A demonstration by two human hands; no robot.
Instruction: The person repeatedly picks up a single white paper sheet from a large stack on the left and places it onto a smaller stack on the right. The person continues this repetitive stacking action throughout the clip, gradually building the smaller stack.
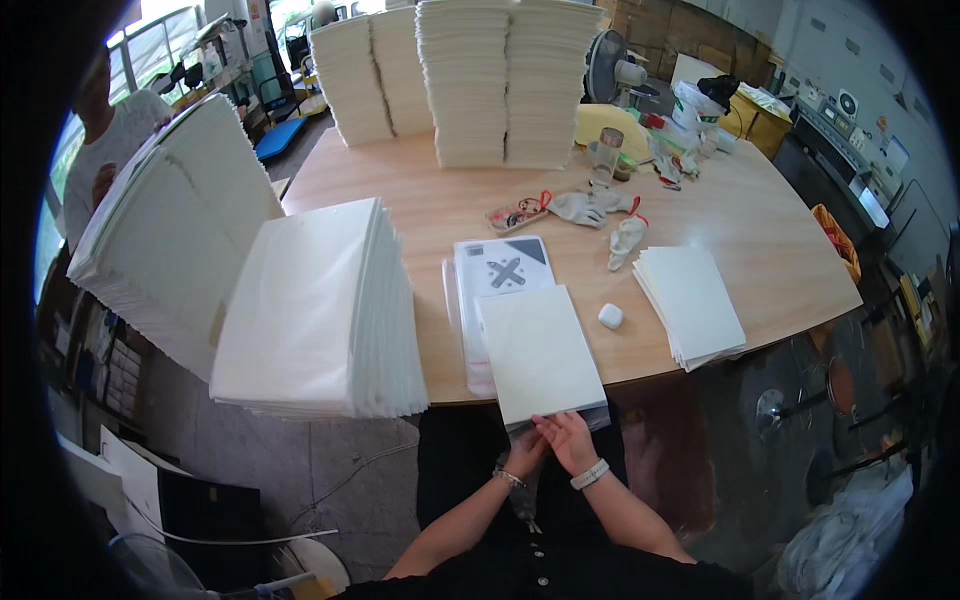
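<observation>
"Cream sheet [545,350] at the near edge of the counter [800,270]: how do the hands meet it?"

"Close together at its near end, over the lap. The right hand [568,440] has fingers half curled, tips at the edge; the left hand [525,455] is just beside it, partly hidden. I can't tell whether either pinches it."

"And around it?"

"Clear plastic [598,416] shows at its near right corner. Its far end overlaps a white packet [505,262] with a grey crossed design."

"Farther right?"

"One small white case [611,316], then a slightly fanned pile of cream sheets [695,305]."

"Left and far?"

"A thick white stack [300,300] on the left; far off, pale gloves [590,208] and tall paper stacks [505,85]."
</observation>
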